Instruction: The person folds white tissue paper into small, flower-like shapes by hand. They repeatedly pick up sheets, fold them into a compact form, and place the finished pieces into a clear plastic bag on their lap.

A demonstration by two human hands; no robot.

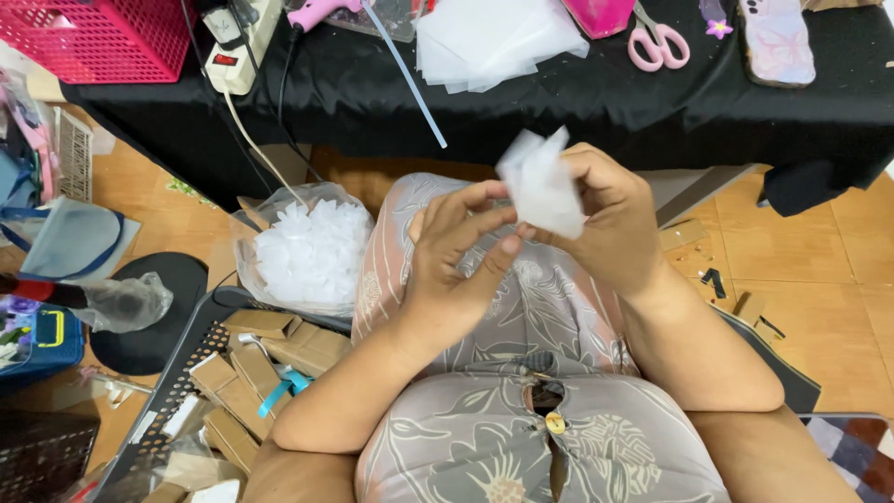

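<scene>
— So, both hands busy over the lap? Holding what?

— Yes. Left hand (461,251) and right hand (601,219) raised together above the patterned lap, pinching one small white translucent piece (543,182) between them. Left thumb and fingertips (507,244) closed on the lower edge, right fingers curled around the upper side. Looks like thin plastic or paper, half folded; cannot tell more.

— And more of the same material nearby?

— Plenty. Clear bag of white folded pieces (312,253) on the floor just beside the left knee. Stack of flat translucent sheets (494,37) up on the black tabletop (577,102), near pink scissors (659,45). Also a pink glue gun (317,11) at the top edge, and a black perforated tray (172,391) with small brown cardboard boxes (265,359) on the lower left.

— Any advice for folding well?

— Probably: keep the pinch near the crease, not at the loose corner. Press with thumb pad, slowly, so the thin sheet not slipping or tearing. Edges aligned first, then crease made sharp. Better to hold over the lap, close to the bag.
</scene>
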